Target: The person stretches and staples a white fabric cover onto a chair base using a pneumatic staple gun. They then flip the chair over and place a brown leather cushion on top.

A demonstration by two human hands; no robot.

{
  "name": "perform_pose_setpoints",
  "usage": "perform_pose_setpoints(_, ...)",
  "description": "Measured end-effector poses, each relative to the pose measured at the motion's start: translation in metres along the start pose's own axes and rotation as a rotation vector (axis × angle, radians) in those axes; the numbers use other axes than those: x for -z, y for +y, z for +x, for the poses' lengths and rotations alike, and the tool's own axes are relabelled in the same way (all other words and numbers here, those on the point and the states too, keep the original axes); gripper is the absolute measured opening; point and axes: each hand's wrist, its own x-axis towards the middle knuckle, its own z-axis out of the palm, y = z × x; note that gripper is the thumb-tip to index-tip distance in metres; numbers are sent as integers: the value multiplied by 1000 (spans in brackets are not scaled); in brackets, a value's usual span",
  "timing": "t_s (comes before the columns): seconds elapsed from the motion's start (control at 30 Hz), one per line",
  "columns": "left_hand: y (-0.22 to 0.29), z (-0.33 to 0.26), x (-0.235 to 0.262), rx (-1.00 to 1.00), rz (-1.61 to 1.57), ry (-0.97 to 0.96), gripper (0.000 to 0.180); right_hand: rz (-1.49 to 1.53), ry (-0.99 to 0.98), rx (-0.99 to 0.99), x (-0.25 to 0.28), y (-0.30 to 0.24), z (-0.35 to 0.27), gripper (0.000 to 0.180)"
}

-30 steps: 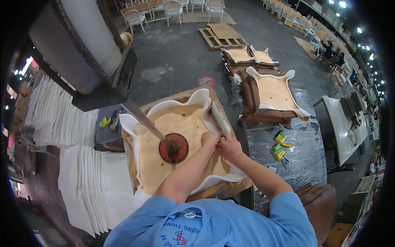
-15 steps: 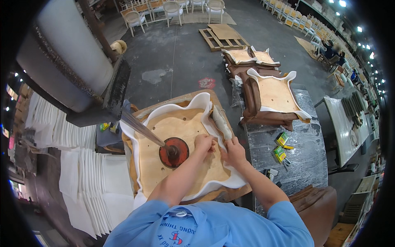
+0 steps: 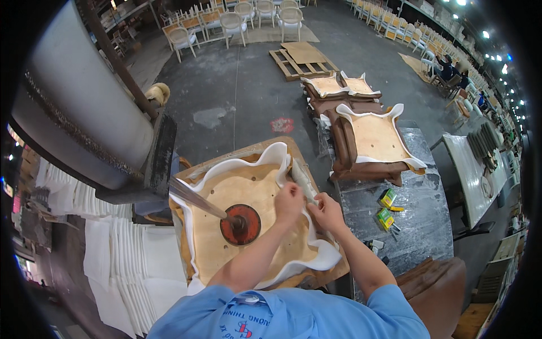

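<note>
A square plywood seat board (image 3: 271, 186) lies below me, with white padding (image 3: 271, 153) standing up around its edges. Outside the padding, a tan and grey cover (image 3: 305, 182) is partly turned up on the right side. A round red press foot (image 3: 240, 225) on a metal rod bears on the board's middle. My left hand (image 3: 289, 201) is closed over the right rim, its fingertips curled; what they hold is hidden. My right hand (image 3: 326, 213) pinches the cover's edge just beside it, thumb and fingers together.
A large grey press cylinder (image 3: 107, 107) rises at left. Stacks of white padding sheets (image 3: 121, 265) lie left of the board. On the wrapped table (image 3: 420, 209) at right are brown padded seats (image 3: 375, 133) and small green-yellow boxes (image 3: 385, 219). Brown sheets (image 3: 437, 294) lie at lower right.
My left hand has lifted slightly and moved right, toward the turned-up edge. The right hand has shifted a little along the rim. The view has tilted slightly.
</note>
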Motion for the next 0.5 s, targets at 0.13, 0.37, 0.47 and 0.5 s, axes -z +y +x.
perform_pose_setpoints(0.13, -36, 35, 23, 221, 235, 350, 27, -305, -2, 239, -27, -38, 7, 35)
perform_pose_setpoints(0.37, 9, 51, 7, -113, -275, -211, 13, -70, -16, 361, -32, -7, 35, 18)
perform_pose_setpoints(0.47, 45, 7, -10, -166, -569, -555, 10, 73, 123, 276, -9, 32, 37, 22)
perform_pose_setpoints(0.5, 29, -9, 15, -207, -442, -437, 11, 150, 163, 196, -17, 12, 32, 24)
